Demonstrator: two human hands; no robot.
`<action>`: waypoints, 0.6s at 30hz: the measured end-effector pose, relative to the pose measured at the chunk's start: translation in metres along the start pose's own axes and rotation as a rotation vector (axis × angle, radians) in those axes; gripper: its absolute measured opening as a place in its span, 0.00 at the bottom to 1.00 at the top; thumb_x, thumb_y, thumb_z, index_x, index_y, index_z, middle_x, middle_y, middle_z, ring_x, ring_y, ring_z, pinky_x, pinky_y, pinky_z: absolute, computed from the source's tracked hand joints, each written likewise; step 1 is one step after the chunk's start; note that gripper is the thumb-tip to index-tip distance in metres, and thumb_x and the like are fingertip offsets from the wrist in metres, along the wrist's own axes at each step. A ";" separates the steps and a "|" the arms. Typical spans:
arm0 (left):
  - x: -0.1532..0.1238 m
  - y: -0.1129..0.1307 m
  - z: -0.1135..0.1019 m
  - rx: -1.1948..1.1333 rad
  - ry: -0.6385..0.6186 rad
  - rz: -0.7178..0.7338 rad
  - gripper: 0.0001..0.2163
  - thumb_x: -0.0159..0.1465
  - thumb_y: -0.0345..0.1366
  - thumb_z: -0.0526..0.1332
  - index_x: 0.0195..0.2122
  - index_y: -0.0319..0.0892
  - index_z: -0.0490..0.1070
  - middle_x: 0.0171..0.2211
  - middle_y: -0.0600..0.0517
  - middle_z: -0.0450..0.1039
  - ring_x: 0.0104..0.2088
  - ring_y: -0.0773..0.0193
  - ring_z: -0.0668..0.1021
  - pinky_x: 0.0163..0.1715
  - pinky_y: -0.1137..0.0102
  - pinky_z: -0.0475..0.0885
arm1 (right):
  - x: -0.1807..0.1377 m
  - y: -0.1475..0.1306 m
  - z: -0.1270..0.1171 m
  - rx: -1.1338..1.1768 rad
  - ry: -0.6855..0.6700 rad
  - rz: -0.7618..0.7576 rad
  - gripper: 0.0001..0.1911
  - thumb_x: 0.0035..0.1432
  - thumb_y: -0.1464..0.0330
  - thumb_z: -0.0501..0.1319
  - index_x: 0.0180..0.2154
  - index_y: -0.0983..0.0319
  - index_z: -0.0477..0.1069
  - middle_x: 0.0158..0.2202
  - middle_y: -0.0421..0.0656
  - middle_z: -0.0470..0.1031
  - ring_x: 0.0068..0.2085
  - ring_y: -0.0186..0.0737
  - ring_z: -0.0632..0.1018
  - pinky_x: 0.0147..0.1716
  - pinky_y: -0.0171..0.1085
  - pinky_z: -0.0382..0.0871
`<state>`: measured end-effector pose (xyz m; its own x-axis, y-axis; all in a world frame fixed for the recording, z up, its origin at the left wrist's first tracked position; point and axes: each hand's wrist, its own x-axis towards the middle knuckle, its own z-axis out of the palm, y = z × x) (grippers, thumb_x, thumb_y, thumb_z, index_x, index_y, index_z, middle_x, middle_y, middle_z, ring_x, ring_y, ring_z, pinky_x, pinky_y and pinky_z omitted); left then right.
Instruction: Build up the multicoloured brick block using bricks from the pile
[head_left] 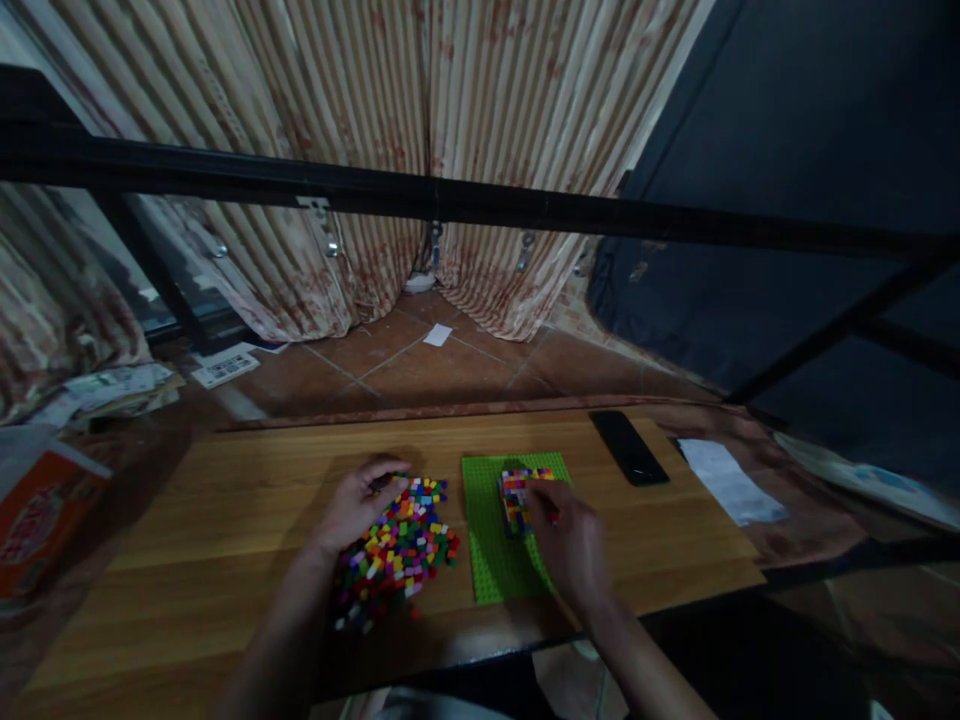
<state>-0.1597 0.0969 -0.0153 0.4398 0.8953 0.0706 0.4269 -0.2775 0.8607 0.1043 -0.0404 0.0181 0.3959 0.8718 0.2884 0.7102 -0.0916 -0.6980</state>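
Observation:
My left hand rests at the upper left edge of a heap of small toy bricks in many colours. Its fingers are curved, with a gap between thumb and forefinger, and nothing shows clearly in its grip. My right hand is closed over a green studded baseplate, beside a multicoloured brick block built on that plate. A small red brick shows between its fingers. The hand covers the lower right of the block, and its fingertips are partly hidden.
A black phone lies on the wooden table, right of the baseplate. White paper lies past the right edge. A dark metal rail crosses before the curtains. An orange and white package stands at far left.

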 end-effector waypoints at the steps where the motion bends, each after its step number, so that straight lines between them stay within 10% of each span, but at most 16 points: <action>1: 0.000 0.000 0.000 -0.003 -0.004 -0.001 0.19 0.61 0.49 0.60 0.46 0.44 0.77 0.47 0.46 0.78 0.47 0.57 0.78 0.51 0.62 0.72 | -0.008 -0.007 0.006 0.023 -0.062 -0.068 0.12 0.62 0.67 0.54 0.39 0.60 0.76 0.39 0.47 0.79 0.38 0.41 0.79 0.40 0.38 0.71; 6: -0.001 -0.001 0.001 -0.014 0.005 0.020 0.18 0.62 0.48 0.60 0.45 0.43 0.77 0.47 0.46 0.77 0.48 0.57 0.78 0.52 0.62 0.71 | -0.039 -0.029 0.040 -0.066 -0.308 -0.193 0.12 0.62 0.75 0.53 0.38 0.59 0.75 0.36 0.45 0.77 0.39 0.41 0.78 0.39 0.37 0.72; 18: -0.001 -0.007 0.003 -0.023 0.010 0.031 0.17 0.62 0.47 0.60 0.46 0.43 0.77 0.45 0.46 0.78 0.45 0.58 0.78 0.49 0.64 0.72 | -0.047 -0.024 0.068 -0.127 -0.314 -0.178 0.12 0.60 0.75 0.54 0.38 0.60 0.74 0.37 0.46 0.75 0.36 0.42 0.77 0.37 0.39 0.73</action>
<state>-0.1605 0.0965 -0.0228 0.4445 0.8898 0.1028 0.3947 -0.2976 0.8693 0.0283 -0.0466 -0.0235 0.0762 0.9827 0.1688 0.8262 0.0325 -0.5624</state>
